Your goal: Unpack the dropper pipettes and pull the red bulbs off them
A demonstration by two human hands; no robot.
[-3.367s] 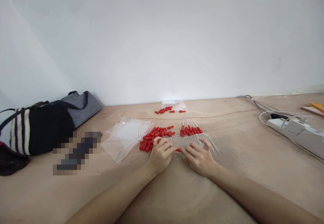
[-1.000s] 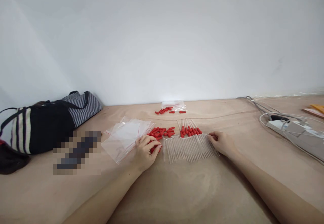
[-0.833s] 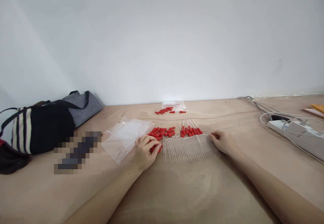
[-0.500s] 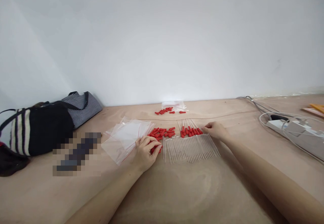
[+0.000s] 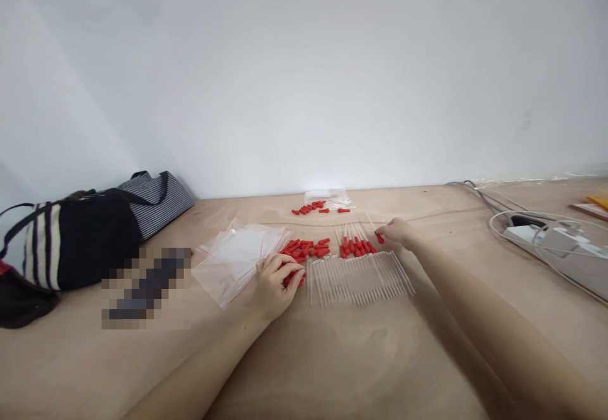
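Note:
In the head view, my right hand (image 5: 395,232) pinches a dropper by its red rubber bulb (image 5: 379,237); its thin glass tube points up and away. Just left of it lies a row of assembled droppers (image 5: 356,247), bulbs toward me. Nearer me is a row of bare glass tubes (image 5: 361,280) laid side by side. My left hand (image 5: 278,284) rests on the table with curled fingers around red at the near end of a pile of loose red rubber bulbs (image 5: 308,250). How many bulbs those fingers grip is hidden.
Clear zip bags (image 5: 237,252) are stacked left of the bulbs. Farther back are another bag (image 5: 325,196) and more red bulbs (image 5: 308,208). A dark bag with stripes (image 5: 95,236) stands at left; a power strip (image 5: 551,249) with cables lies at right.
My right hand has lifted slightly away from the dropper row, and a red bulb with a raised tube now shows in its fingers. My left hand stays almost still.

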